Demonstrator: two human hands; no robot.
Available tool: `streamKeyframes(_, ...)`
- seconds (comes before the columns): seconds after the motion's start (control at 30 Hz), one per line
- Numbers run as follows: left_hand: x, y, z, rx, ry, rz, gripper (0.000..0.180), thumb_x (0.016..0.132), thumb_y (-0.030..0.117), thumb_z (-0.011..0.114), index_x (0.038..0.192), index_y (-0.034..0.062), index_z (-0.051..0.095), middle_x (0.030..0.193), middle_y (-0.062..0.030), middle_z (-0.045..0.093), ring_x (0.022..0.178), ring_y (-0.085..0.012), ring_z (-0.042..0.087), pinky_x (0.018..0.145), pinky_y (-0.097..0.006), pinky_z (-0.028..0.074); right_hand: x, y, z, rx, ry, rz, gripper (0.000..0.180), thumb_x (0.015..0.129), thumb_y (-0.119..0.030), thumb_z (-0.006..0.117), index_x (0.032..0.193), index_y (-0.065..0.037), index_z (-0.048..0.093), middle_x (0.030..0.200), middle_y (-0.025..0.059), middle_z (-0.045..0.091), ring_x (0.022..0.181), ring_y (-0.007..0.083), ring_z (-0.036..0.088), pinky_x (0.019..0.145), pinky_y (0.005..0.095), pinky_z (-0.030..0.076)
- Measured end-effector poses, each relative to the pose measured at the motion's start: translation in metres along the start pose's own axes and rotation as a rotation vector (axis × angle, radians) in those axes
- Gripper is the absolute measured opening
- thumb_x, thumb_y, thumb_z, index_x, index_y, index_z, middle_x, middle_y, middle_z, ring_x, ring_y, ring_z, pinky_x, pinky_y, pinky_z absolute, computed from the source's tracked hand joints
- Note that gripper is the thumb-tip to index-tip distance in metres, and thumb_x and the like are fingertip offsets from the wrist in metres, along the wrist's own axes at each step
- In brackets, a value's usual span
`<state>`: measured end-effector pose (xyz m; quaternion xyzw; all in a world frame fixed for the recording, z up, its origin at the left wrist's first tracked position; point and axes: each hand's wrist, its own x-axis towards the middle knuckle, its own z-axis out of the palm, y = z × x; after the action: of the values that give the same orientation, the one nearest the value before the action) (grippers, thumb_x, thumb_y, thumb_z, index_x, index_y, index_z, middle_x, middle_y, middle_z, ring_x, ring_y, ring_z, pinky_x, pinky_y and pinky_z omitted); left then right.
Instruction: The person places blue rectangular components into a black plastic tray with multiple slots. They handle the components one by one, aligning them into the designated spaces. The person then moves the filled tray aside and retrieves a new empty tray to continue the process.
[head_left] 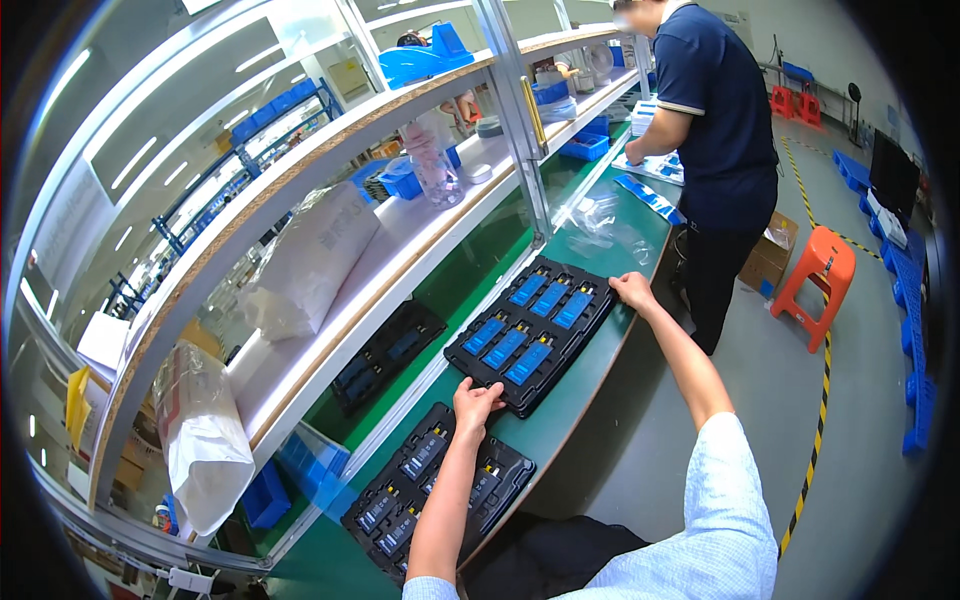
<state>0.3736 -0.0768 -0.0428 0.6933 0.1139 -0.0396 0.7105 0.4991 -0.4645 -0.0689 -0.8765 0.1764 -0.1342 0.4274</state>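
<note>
A black moulded tray (560, 345) holding several flat blue parts lies on the green bench. My left hand (474, 400) grips its near corner. My right hand (633, 291) holds its far corner at the bench's front edge. A second black tray (505, 470) with several dark parts lies closer to me, partly under my left forearm. A third black tray (385, 350) rests further in, under the lower shelf.
A white shelf unit (400, 250) carries plastic bags, blue bins and a clear bottle (437, 170). Crumpled clear bags (600, 225) lie beyond the tray. A co-worker in a dark shirt (715, 130) stands at the bench's far end, near an orange stool (820, 275).
</note>
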Motion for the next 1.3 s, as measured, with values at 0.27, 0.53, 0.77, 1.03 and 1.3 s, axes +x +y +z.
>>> streamKeyframes(0.27,0.003,0.005,0.003,0.344,-0.027,0.039,0.089,0.078,0.015,0.077,0.139,-0.0161,0.02,0.072,-0.0112,0.063,0.055,-0.0163,0.062,0.047,-0.029,0.053,0.003,0.006,-0.009,-0.217,0.039,-0.096,0.046,0.073,-0.045,0.07,0.062,0.0,0.066,0.062,0.0142,0.065,0.066,0.028,0.067,0.067,0.041,0.051)
streamKeyframes(0.53,-0.025,0.009,-0.008,0.92,0.177,0.588,0.053,0.077,0.027,0.074,0.116,-0.0023,0.054,0.109,-0.0216,0.052,0.103,-0.037,0.055,0.087,-0.043,0.048,-0.03,-0.009,0.006,-0.258,0.119,-0.13,0.051,0.083,-0.052,0.059,0.082,-0.001,0.066,0.085,0.0246,0.065,0.087,0.0417,0.064,0.074,0.0488,0.048)
streamKeyframes(0.77,-0.055,0.016,-0.116,0.732,0.372,0.746,0.038,0.078,0.01,0.066,0.114,-0.0001,0.057,0.106,-0.0154,0.051,0.095,-0.0292,0.055,0.087,-0.037,0.046,-0.052,0.013,0.025,0.24,0.391,-0.345,0.039,0.095,-0.033,0.056,0.075,0.0,0.054,0.062,0.0052,0.046,0.061,0.0117,0.042,0.059,0.0311,0.04)
streamKeyframes(1.03,-0.135,-0.028,-0.301,0.921,1.122,0.47,0.073,0.07,0.016,0.074,0.132,-0.0002,0.039,0.126,-0.021,0.045,0.116,-0.038,0.044,0.1,-0.048,0.035,-0.184,-0.132,0.095,0.356,-0.165,-0.682,0.027,0.092,-0.017,0.06,0.073,0.0,0.054,0.065,0.0046,0.048,0.06,0.0114,0.043,0.055,0.0299,0.037)
streamKeyframes(1.3,-0.153,-0.04,-0.333,0.145,0.866,0.405,0.065,0.08,0.001,0.07,0.137,0.0019,0.037,0.095,-0.0097,0.06,0.082,-0.0138,0.06,0.074,-0.026,0.05,-0.309,-0.269,0.218,0.227,-0.822,-0.968,0.033,0.088,-0.031,0.064,0.091,0.001,0.068,0.088,0.0178,0.065,0.082,0.0301,0.063,0.074,0.0384,0.049)
